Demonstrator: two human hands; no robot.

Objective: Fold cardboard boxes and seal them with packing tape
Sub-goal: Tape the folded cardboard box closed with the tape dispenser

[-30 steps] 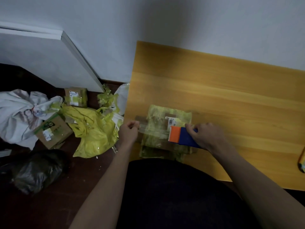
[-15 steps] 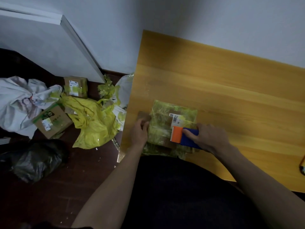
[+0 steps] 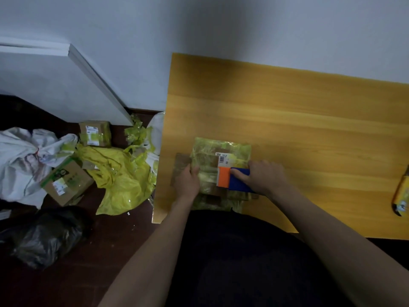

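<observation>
A flat box [image 3: 221,149] lies on the counter [image 3: 309,134], close to its near left corner. Its long side runs from near to far. A brown flap [image 3: 180,167] sticks out on the left.

The left hand [image 3: 188,183] rests on the flap and the box edge, fingers bent over it, likely to keep the box from sliding. The right hand [image 3: 263,178] wraps its grip around a blue and orange tape tool [image 3: 232,180], orange end pointing left across the box, likely so tape runs across the short way.
</observation>
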